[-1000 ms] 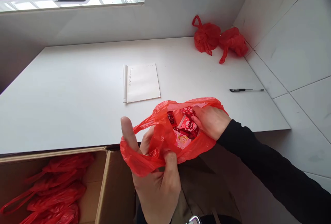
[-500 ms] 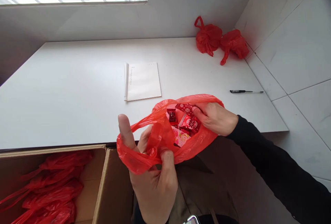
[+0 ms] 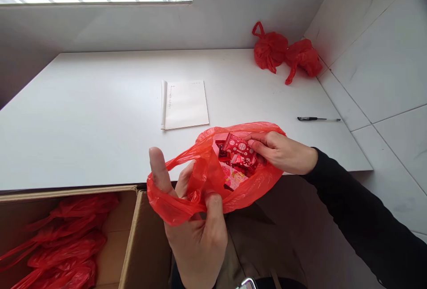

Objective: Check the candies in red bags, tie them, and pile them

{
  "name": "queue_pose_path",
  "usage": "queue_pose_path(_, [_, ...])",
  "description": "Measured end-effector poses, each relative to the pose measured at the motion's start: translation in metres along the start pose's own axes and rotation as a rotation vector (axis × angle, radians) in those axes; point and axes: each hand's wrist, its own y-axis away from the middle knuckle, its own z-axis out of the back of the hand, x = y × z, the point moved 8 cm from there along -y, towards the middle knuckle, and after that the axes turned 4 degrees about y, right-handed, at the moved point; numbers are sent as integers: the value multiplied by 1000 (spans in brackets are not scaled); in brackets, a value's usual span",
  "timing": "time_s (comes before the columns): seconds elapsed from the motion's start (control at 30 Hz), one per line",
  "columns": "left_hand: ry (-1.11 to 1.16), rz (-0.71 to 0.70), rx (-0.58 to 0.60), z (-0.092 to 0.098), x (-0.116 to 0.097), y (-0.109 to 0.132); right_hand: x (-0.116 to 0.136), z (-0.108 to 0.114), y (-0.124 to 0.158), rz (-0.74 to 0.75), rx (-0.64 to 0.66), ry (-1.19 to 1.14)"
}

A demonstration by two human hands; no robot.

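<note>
Dotted red packet (image 3: 237,146) shifted; right fingers (image 3: 260,147) pinch it; left fingers (image 3: 214,206), partly hidden, grip bag (image 3: 258,189); lower sweets (image 3: 233,176) half-covered

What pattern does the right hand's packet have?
The packet is red with pale round motifs; head view shows it best.

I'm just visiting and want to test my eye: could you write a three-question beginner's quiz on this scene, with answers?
1. True or false: the right hand pinches a red packet while the left hand grips the open red bag.
2. Which lies nearer the tiled wall: (a) notebook or (b) pen?
3. Fill in: several more red bags lie inside the ____ at lower left.

Key: 1 true; 2 b; 3 cardboard box.
</note>
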Motion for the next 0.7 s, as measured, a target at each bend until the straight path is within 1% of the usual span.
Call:
queue_pose_path(0.07, [0, -10, 10, -1, 0, 0, 1, 0, 0, 12, 16, -30])
queue_pose_path(0.13, [-6, -13, -2, 0, 0, 0, 0, -2, 0, -5, 49, -122])
queue_pose_path(0.3, [-6, -7, -11, -1, 0, 0, -3, -20, 3, -94, 194, -632])
queue_pose_path(0.43, [-27, -12, -24, 1, 0, 1, 0, -37, 7, -83, 273, -948])
queue_pose_path(0.5, [-26, -3, -28, 2, 1, 2, 1, -44, 10, -80, 300, -1026])
queue_pose_path(0.6, [-15, 14, -35, 2, 2, 3, 4, -51, 12, -69, 322, -1049])
queue_pose_path(0.7, [8, 48, -41, 0, 3, 3, 6, -52, 13, -32, 297, -1082])
